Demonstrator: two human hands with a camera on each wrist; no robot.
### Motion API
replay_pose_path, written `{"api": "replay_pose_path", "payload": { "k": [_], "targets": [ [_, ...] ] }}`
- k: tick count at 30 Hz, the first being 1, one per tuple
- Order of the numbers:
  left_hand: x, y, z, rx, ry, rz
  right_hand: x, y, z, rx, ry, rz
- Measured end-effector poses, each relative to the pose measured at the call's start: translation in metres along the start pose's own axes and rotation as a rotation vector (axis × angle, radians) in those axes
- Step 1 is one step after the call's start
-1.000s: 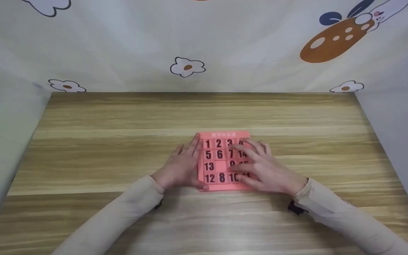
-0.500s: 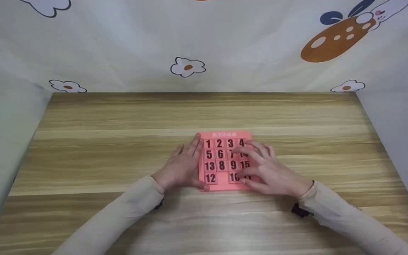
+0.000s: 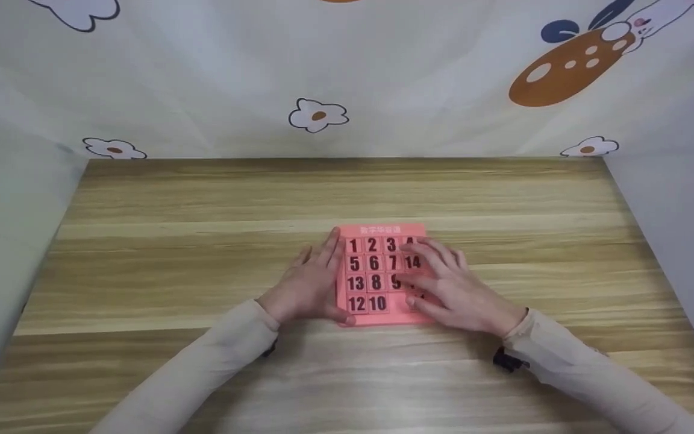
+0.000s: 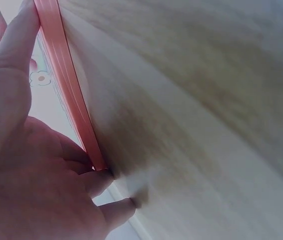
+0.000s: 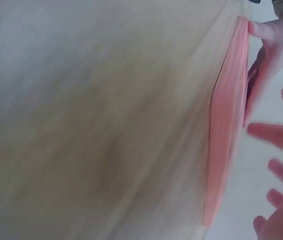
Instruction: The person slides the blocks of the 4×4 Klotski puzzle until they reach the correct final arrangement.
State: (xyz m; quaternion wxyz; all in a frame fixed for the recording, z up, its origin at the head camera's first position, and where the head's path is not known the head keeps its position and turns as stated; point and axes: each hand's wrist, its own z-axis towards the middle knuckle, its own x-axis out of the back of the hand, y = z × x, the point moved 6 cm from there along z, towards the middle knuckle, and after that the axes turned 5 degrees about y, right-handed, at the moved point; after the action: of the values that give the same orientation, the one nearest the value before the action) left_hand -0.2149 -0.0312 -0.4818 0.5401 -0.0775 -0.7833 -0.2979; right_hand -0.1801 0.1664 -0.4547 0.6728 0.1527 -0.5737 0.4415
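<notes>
A pink number slide puzzle (image 3: 381, 316) lies flat on the wooden table in the head view, its black-numbered tiles in a grid. The bottom row shows 12, the 10 tile (image 3: 377, 303), a gap, then a tile mostly covered by fingers. My left hand (image 3: 308, 292) holds the puzzle's left side, thumb at the near corner and fingers along the edge toward the far one. My right hand (image 3: 458, 295) hovers over the right-hand tiles with fingers spread and slightly bent, hiding some numbers. Whether its fingertips touch them I cannot tell. Pink side walls show in both wrist views.
The wood-grain table (image 3: 202, 205) stretches around the puzzle. A pale cloth backdrop (image 3: 202, 78) with printed flowers hangs behind it, and pale panels stand at the left and right.
The 8 tile slid up from the bottom row, then the 10 tile slid left, leaving the gap in the third column. My right hand shifted slightly; my left stayed put.
</notes>
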Motion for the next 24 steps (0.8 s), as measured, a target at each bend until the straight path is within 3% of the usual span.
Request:
{"api": "replay_pose_path", "payload": {
  "k": [6, 14, 20, 24],
  "targets": [
    [0.000, 0.001, -0.002, -0.005, -0.006, -0.004, 0.001, -0.008, 0.000, 0.062, 0.015, 0.109],
    [0.001, 0.000, -0.001, 0.002, -0.009, 0.003, -0.011, -0.008, 0.011, 0.016, -0.080, -0.012],
    [0.001, 0.000, 0.001, 0.008, -0.016, 0.028, 0.003, 0.004, 0.003, -0.025, 0.010, -0.031],
    [0.000, 0.000, 0.002, 0.010, -0.024, 0.031, 0.005, 0.010, -0.008, -0.026, 0.018, -0.036]
  ]
}}
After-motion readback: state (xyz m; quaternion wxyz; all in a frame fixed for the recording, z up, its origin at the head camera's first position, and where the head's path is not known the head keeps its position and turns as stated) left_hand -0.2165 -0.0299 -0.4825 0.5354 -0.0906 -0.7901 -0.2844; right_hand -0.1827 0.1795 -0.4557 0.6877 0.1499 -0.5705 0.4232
